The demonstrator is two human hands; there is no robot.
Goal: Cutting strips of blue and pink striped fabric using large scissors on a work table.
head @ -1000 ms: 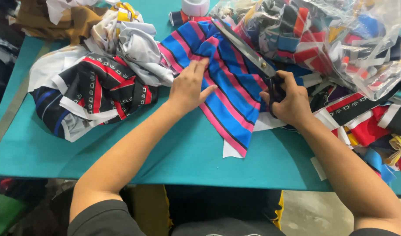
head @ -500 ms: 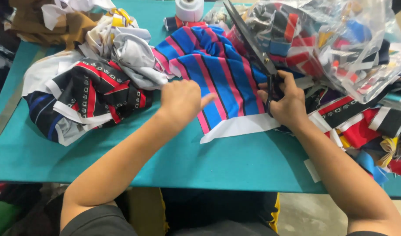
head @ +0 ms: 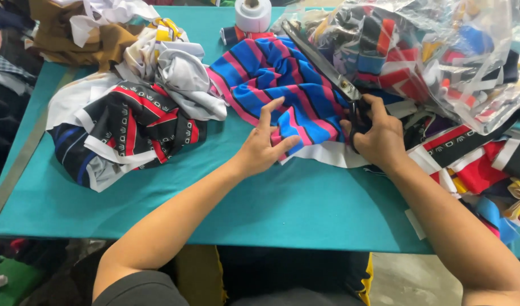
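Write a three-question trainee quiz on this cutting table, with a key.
1. True or false: the right hand holds the long metal scissors with black handles.
2. What does the left hand touch? A) the white tape roll B) the blue, pink and black striped knit fabric C) the clear plastic bag of scraps
3. Fill in: the black, red and white patterned fabric heap lies on the ____ side of the teal table.

Key: 1 true; 2 B, fingers pinching its near edge; 3 left.
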